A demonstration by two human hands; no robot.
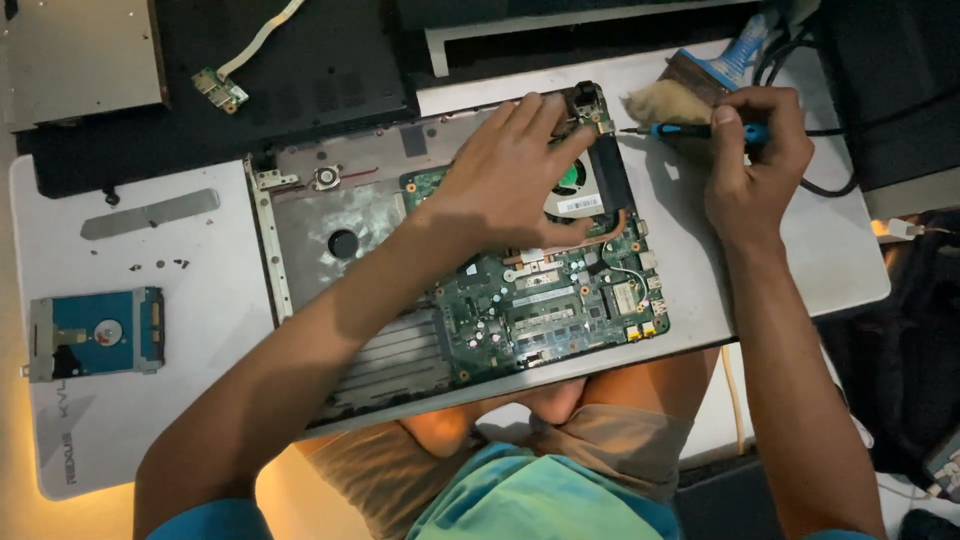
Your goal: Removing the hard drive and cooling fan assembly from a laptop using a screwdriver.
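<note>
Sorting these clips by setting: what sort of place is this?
Likely an electronics repair bench: an opened laptop with its green circuit board bared, a removed hard drive, and a blue screwdriver in the right hand.

A green motherboard, dotted with silver and yellow parts and crossed by a copper-coloured pipe, is sitting in a grey laptop shell. The right hand is gripping a blue-and-black screwdriver beside a tan-bristled brush with a blue handle. The left hand is lying over a black fan. A blue-and-silver hard drive is resting on a white mat, near a small green circuit board on a black surface.
</note>
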